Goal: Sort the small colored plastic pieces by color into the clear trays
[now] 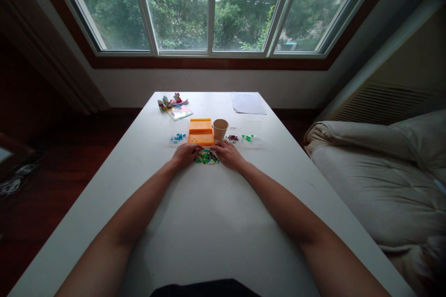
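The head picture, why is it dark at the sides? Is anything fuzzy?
In the head view, daylight seems to come from the window, leaving the sides dim; in the same view, the white table shows soft shading, and the little pieces are too small and soft to count.

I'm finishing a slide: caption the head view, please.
Left hand and right hand flank a multicoloured pile; an orange box and cup stand beyond.

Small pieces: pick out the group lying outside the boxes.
The mixed-colour pile between the left hand and right hand; the blue pieces, dark red pieces and green pieces sit in clear boxes, pale pieces in the orange box.
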A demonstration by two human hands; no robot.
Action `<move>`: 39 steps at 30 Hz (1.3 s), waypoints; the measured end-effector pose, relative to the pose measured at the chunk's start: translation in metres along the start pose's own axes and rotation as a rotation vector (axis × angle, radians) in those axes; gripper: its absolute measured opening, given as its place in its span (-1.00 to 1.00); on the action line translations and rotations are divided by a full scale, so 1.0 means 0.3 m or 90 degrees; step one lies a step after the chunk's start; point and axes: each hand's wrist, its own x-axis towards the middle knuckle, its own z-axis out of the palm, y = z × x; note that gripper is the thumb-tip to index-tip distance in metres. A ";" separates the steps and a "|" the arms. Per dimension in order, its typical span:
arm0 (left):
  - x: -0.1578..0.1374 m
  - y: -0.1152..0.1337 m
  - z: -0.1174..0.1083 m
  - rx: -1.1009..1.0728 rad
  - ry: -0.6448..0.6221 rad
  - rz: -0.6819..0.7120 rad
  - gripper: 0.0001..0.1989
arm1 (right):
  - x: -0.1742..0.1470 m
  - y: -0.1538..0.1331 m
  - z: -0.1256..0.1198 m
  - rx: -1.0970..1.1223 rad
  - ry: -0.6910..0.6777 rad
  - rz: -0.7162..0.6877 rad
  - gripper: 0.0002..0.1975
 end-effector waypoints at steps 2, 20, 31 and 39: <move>-0.001 0.003 -0.003 -0.001 -0.001 -0.001 -0.74 | 0.001 0.006 -0.001 0.025 0.019 -0.011 -0.67; 0.000 -0.001 -0.005 0.005 0.014 0.003 -0.74 | -0.002 0.041 -0.012 0.084 0.031 -0.016 -0.90; -0.001 -0.001 -0.008 0.004 0.012 -0.006 -0.73 | -0.008 0.074 -0.005 0.099 0.032 -0.002 -0.82; 0.000 0.002 -0.010 0.000 0.006 -0.002 -0.74 | -0.007 0.063 -0.024 0.130 0.021 -0.034 -0.83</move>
